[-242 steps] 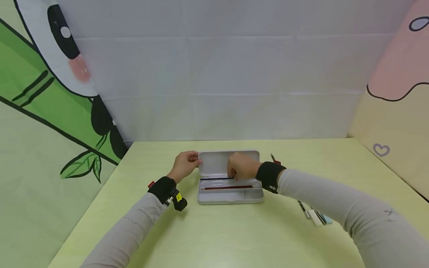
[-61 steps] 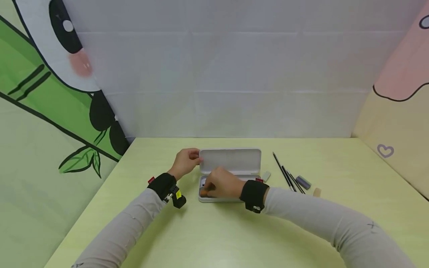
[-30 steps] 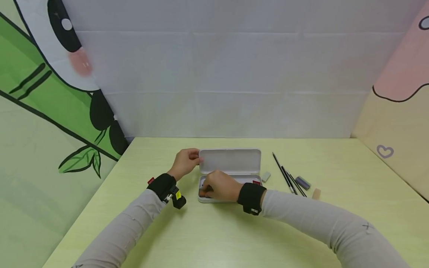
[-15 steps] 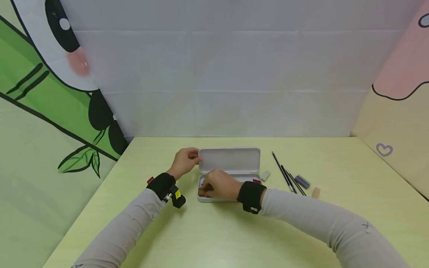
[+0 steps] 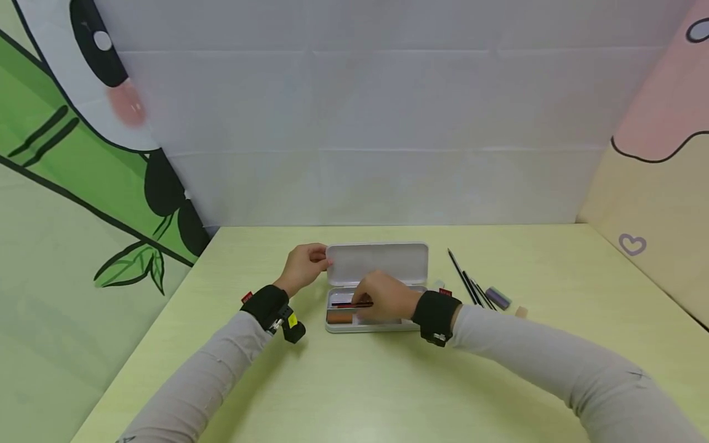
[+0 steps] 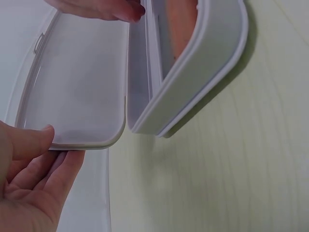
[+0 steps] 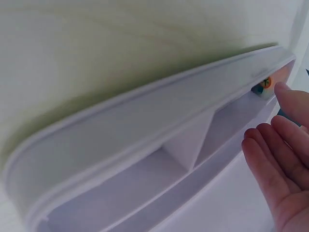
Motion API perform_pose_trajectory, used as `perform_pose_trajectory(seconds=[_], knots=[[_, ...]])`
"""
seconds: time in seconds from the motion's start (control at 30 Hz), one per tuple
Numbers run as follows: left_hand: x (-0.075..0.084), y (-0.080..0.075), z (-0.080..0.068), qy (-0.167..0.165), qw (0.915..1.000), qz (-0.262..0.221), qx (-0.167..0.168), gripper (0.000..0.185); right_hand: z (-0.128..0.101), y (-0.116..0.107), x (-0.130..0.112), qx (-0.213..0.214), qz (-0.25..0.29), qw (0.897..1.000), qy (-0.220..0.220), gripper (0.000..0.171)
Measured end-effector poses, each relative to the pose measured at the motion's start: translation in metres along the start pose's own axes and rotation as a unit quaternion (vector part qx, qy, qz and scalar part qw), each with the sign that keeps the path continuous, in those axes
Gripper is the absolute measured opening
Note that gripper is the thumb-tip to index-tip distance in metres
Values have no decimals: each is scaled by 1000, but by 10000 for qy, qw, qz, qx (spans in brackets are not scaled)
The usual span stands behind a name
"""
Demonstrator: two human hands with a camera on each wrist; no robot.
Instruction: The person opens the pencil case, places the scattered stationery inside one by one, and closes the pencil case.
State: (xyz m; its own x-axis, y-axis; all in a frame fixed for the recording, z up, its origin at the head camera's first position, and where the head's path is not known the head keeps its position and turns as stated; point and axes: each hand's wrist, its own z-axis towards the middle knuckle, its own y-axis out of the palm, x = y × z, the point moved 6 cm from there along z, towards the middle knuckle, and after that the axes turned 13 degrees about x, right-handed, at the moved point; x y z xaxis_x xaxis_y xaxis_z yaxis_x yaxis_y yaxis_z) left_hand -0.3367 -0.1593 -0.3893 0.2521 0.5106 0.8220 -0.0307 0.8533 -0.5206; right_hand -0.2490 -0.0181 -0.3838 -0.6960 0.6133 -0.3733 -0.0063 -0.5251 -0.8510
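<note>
A white pencil case lies open on the table, its lid (image 5: 407, 261) tipped back and its tray (image 5: 371, 328) toward me. My left hand (image 5: 303, 269) pinches the lid's left corner, thumb inside and fingers behind, as the left wrist view shows. Over the tray's middle is my right hand (image 5: 384, 298); in the right wrist view its fingers (image 7: 263, 162) are loosely bent with nothing between them. An orange-brown block (image 5: 339, 318) sits in the tray's front left end. Behind it runs a dark red pencil (image 5: 346, 305), its right end at my right fingertips.
Right of the case lie several dark pencils (image 5: 464, 278), a purple-grey block (image 5: 498, 298) and a tan block (image 5: 521, 312), partly behind my right sleeve. A small pale block (image 5: 439, 284) rests by the case's right edge. A white wall (image 5: 388, 123) stands behind the table.
My right hand has lifted off the block at the tray's left end and moved right, uncovering block and pencil. My left hand keeps its grip on the lid.
</note>
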Motion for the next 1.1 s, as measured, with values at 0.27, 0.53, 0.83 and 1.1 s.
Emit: perform_pose_trajectory(seconds=[0.27,0.53,0.83,1.1], knots=[[1,1,2,-57,10000,6,59,32,-15,-15,14,6,-59,9997,231,13],[1,1,1,-36,9999,38,89,31,-41,-44,41,237,-310,9980,502,17],[3,7,5,-100,9998,-43,158,30,-69,-96,80,615,-694,9943,529,16],[4,10,12,-155,9995,-10,273,30,-92,-128,121,901,-887,9854,1143,18]])
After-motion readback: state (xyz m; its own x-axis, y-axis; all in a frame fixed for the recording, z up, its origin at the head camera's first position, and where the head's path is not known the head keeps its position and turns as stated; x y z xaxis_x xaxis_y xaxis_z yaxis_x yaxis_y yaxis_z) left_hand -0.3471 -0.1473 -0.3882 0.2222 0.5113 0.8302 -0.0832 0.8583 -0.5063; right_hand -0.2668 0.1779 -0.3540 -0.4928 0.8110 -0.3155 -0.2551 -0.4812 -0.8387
